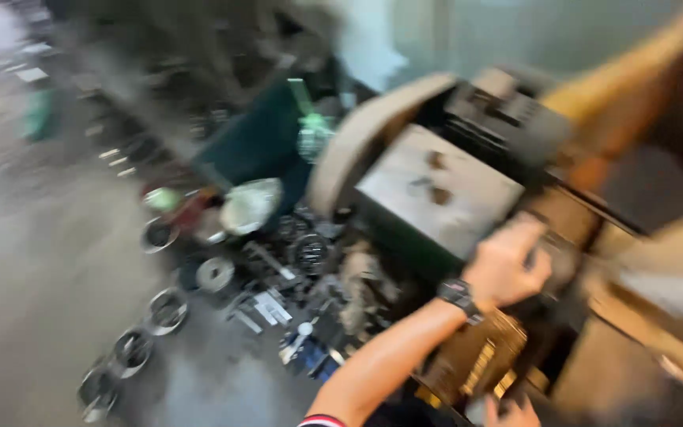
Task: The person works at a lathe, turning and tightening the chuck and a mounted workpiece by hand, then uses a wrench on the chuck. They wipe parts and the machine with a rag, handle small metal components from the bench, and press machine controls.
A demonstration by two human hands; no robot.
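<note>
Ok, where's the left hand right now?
In the head view, right of centre: the left hand grips a part of the machine, just below its flat grey top.

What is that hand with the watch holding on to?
The left hand grips a part on the machine, fingers curled over it. The blur hides what part. The right hand barely shows.

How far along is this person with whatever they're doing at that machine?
Hard to judge; the picture is blurred. Done: nothing shows as finished. In hand: the left hand grips a part of the machine; only the fingertips of the right hand show at the bottom edge. Left: metal rings and scattered parts lie on the floor beside it.
</note>
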